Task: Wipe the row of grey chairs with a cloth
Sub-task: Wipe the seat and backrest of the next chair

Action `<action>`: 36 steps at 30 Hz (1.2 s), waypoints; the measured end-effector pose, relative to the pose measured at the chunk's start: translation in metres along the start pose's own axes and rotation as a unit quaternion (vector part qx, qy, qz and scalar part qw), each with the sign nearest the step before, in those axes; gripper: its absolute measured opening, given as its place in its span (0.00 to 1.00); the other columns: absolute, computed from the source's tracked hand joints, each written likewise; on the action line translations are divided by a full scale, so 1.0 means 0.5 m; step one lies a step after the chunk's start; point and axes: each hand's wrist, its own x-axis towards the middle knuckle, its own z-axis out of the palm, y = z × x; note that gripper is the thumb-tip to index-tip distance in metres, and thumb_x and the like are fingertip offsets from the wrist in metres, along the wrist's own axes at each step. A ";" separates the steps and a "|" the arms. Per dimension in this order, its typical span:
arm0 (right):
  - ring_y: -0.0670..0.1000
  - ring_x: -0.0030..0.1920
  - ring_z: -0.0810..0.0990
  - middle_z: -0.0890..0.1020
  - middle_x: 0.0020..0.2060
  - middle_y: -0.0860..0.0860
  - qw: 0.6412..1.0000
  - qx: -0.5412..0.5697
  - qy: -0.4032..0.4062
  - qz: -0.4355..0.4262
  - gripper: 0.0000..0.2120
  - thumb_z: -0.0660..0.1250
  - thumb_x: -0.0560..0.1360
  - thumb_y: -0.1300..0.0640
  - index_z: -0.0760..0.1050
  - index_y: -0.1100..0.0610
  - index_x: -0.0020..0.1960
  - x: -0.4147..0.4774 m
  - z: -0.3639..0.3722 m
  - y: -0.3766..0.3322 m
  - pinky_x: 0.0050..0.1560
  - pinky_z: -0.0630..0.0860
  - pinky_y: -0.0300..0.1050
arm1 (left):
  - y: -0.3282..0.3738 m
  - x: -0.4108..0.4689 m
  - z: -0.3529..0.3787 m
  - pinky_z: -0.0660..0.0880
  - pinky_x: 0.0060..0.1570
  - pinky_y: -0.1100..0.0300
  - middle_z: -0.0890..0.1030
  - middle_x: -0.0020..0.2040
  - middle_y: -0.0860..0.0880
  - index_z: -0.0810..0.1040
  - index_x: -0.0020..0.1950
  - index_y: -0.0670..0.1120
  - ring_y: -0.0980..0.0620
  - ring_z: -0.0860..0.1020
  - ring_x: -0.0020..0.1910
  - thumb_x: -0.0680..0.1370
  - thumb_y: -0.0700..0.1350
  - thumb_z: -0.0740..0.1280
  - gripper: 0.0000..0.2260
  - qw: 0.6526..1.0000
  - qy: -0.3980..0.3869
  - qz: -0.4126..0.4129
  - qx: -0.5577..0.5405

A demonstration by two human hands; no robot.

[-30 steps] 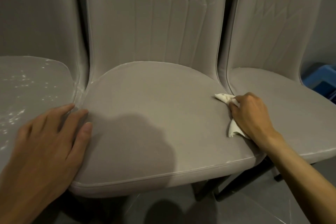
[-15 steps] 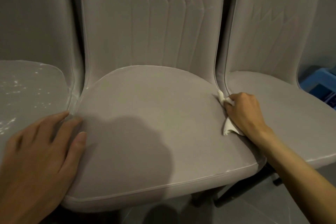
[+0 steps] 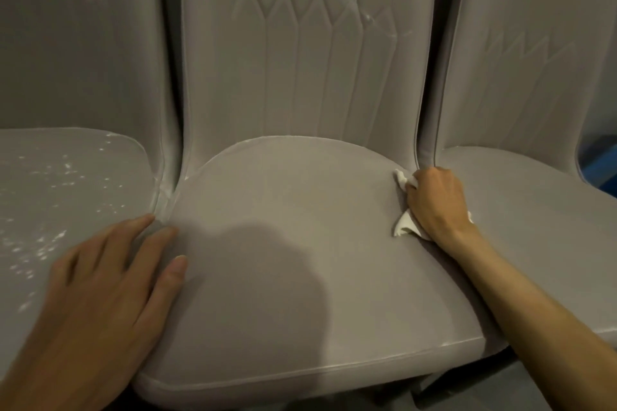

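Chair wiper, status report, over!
Right hand grips crumpled white cloth at middle grey chair's right edge. Left hand flat on its left edge. Nothing blocking.

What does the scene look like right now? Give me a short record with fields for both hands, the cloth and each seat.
right hand: grips the cloth at the middle seat's back right edge
left hand: flat, fingers straight, on the middle seat's front left edge
middle seat: no specks visible
backrest: a few white streaks near the top right
left seat: many white specks
right seat: no specks visible
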 end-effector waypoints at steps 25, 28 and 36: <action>0.64 0.55 0.78 0.81 0.54 0.62 0.981 0.127 -0.084 -0.120 0.12 0.61 0.79 0.60 0.81 0.64 0.51 0.160 0.104 -0.260 0.53 0.73 0.52 | -0.069 0.201 0.016 0.71 0.65 0.42 0.77 0.64 0.47 0.76 0.65 0.53 0.44 0.76 0.64 0.84 0.63 0.47 0.24 0.991 -0.105 0.012 0.077; 0.66 0.53 0.77 0.78 0.53 0.63 0.992 0.052 -0.056 -0.104 0.11 0.61 0.79 0.61 0.80 0.64 0.54 0.154 0.103 -0.174 0.54 0.73 0.56 | -0.061 0.216 0.016 0.72 0.61 0.43 0.76 0.61 0.46 0.76 0.63 0.52 0.43 0.77 0.60 0.84 0.62 0.49 0.22 0.993 -0.093 0.002 0.072; 0.66 0.56 0.78 0.81 0.53 0.64 0.984 0.140 -0.065 -0.085 0.11 0.62 0.78 0.59 0.82 0.63 0.51 0.187 0.136 -0.299 0.52 0.72 0.52 | -0.058 0.222 0.031 0.68 0.67 0.43 0.72 0.67 0.44 0.74 0.68 0.51 0.42 0.73 0.67 0.82 0.64 0.47 0.26 0.993 -0.104 -0.017 0.045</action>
